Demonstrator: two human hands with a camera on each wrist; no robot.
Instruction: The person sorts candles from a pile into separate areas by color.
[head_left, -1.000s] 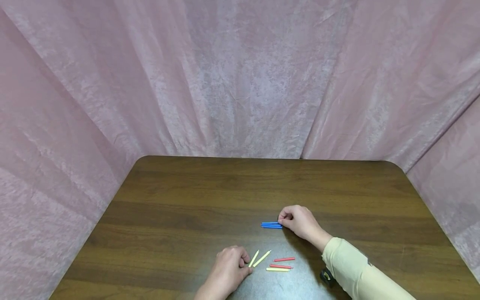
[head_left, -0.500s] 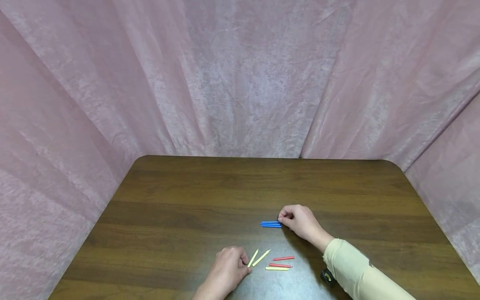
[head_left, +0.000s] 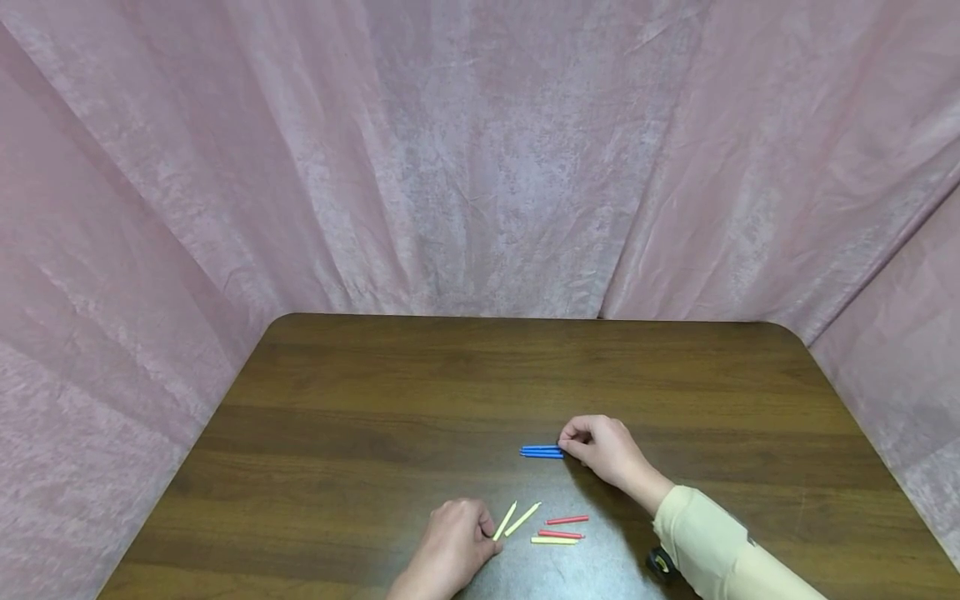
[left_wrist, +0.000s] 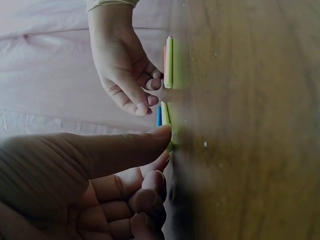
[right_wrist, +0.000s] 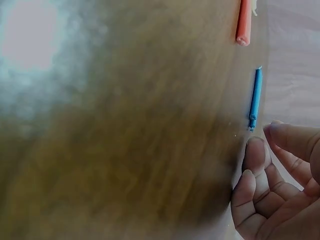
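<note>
Three thin blue candles [head_left: 540, 452] lie side by side on the wooden table [head_left: 375, 375]. At their right end, my right hand [head_left: 603, 450] has thumb and index finger together, pinching the tip of the farthest one. The right wrist view shows a blue candle [right_wrist: 255, 97] just beyond these fingertips. Nearer the front, my left hand [head_left: 453, 537] pinches the lower end of a slanted yellow candle [head_left: 506, 518] between thumb and index finger. A second yellow candle [head_left: 522, 518] slants right beside it. In the left wrist view the thumb covers part of the held candle.
Two red candles [head_left: 566, 520] and another yellow candle [head_left: 553, 541] lie to the right of the slanted pair. A dark round object [head_left: 660, 564] is under the right sleeve [head_left: 701, 533]. Pink curtains [head_left: 480, 167] hang behind the table's far edge.
The right hand has shifted very slightly to the right. At the left hand, the lower end of the held yellow candle has come slightly nearer the front. The other candles lie as before.
</note>
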